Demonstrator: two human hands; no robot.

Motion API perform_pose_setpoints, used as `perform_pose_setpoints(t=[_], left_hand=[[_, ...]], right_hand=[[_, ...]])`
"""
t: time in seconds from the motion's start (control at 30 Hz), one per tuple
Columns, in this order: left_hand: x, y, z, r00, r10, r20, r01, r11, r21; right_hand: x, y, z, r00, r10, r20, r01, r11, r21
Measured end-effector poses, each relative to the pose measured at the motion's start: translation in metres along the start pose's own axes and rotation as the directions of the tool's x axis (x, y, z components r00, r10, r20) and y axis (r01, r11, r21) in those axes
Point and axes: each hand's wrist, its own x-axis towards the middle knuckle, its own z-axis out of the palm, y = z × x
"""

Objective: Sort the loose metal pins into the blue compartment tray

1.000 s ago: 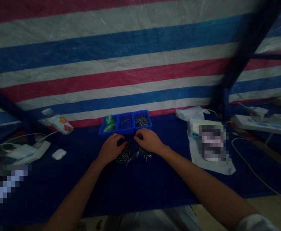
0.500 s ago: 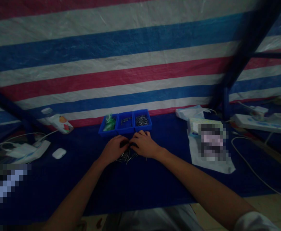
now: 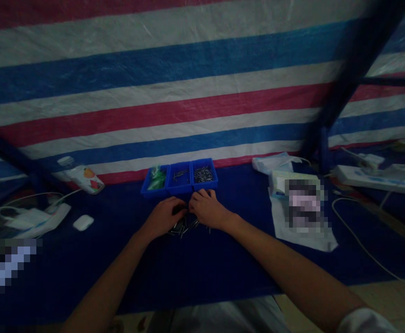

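Three joined blue bins stand at the back of the blue table: the left bin (image 3: 144, 189) has green items, the middle bin (image 3: 179, 188) a few thin metal pieces, the right bin (image 3: 205, 186) many small metal pieces. In front of them lies a loose pile of thin metal pieces (image 3: 179, 228). My left hand (image 3: 165, 214) is at the pile's left side, fingers curled inward. My right hand (image 3: 206, 207) reaches over its right side, fingers bent and pressed together. Whatever the fingertips hold is too small and dark to make out.
On the left are a bottle (image 3: 88, 179), a small white case (image 3: 83, 222) and a white power strip (image 3: 51, 221) with cables. To the right lie a tissue pack (image 3: 277, 182), white paper (image 3: 283, 229) and another power strip (image 3: 365, 179). A striped sheet (image 3: 188, 106) hangs behind.
My right hand's fingertips have drawn slightly apart from my left hand's. Both hands stay over the metal pile, and the view has shifted a little.
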Motion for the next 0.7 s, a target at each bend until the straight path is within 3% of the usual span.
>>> perform_pose_setpoints(t=[0.13, 0.3, 0.7], left_hand=[[-0.001, 0.001, -0.002, 0.999, 0.036, -0.005, -0.035, 0.999, 0.031], [-0.001, 0.000, -0.004, 0.993, 0.103, -0.061, -0.099, 0.993, 0.063], [-0.001, 0.005, -0.007, 0.993, 0.083, -0.079, -0.092, 0.990, -0.109]], right_hand=[[0.000, 0.002, -0.002, 1.000, 0.009, -0.008, -0.009, 0.999, 0.033], [0.005, 0.005, -0.003, 0.997, 0.065, -0.051, -0.051, 0.971, 0.235], [0.015, 0.007, -0.014, 0.959, 0.260, -0.117, -0.125, 0.753, 0.646]])
